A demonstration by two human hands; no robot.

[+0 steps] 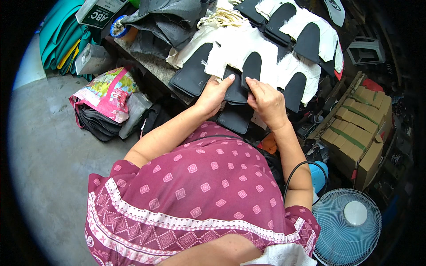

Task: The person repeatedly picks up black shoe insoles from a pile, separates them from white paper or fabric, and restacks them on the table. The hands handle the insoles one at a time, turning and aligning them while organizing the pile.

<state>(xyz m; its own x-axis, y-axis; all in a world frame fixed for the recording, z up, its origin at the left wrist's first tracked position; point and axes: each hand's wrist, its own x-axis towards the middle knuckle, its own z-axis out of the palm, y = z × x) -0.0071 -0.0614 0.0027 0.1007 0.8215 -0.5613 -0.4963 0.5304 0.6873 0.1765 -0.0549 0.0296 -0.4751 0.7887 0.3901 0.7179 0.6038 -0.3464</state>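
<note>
My left hand (212,95) pinches a flat black piece (236,94) between thumb and fingers. In my right hand (269,103), the thumb and fingers grip a black round-ended piece (252,64), close beside the first. Both hands meet at the near edge of a work surface. White frayed cloth (235,44) lies under and around the pieces. To the left of my left hand is a stack of black rounded pieces (191,73). Another black piece (235,119) shows just below my hands, near my body. My fingertips are partly hidden behind the pieces.
More black pieces (307,42) lie on white cloth at the far right. Grey fabric (166,24) is heaped at the back left. A pink patterned bag (106,95) stands on the floor at left. Cardboard boxes (355,117) and a blue fan (348,235) are at right.
</note>
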